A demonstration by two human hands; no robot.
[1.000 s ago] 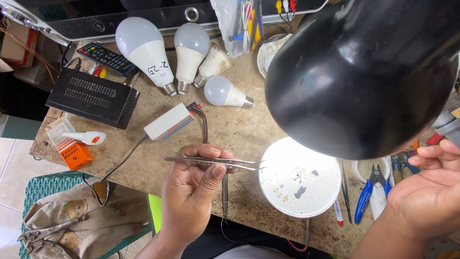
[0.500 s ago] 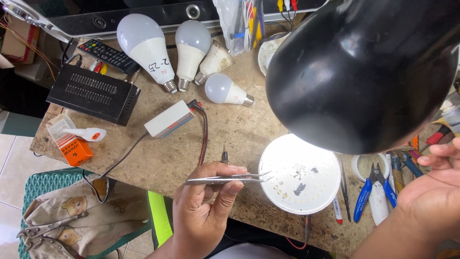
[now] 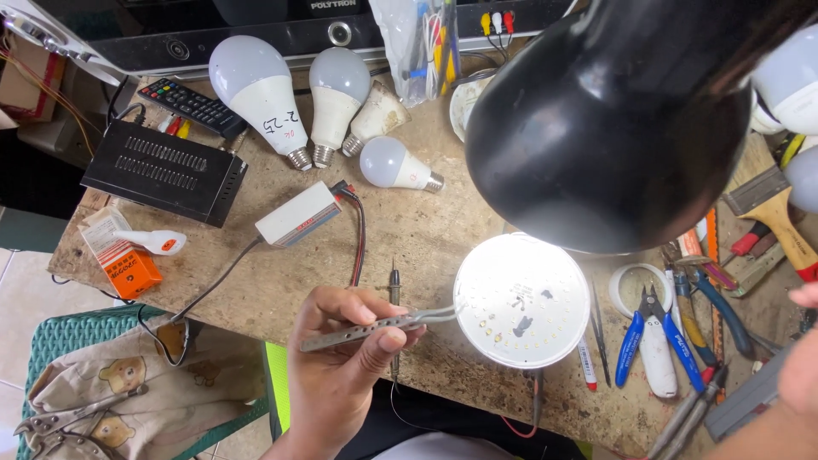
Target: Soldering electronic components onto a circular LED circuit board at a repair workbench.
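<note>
The tweezers (image 3: 375,327) are pinched between thumb and fingers (image 3: 354,308) of the left hand (image 3: 341,362), tips touching the disc (image 3: 521,300); the right hand's (image 3: 801,375) grip cannot be told.

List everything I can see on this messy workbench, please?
tweezers: one, grey metal, in left hand, tips at disc rim
LED disc: one, white, round, under lamp
lamp shade: one, black, above disc
bulbs: four, white, bench top
black box: one, left
white adapter: one, centre
cutters: one, blue handles, right
brush: one, wooden, right
left hand: pinching tweezers
right hand: at right edge, holding nothing visible
</note>
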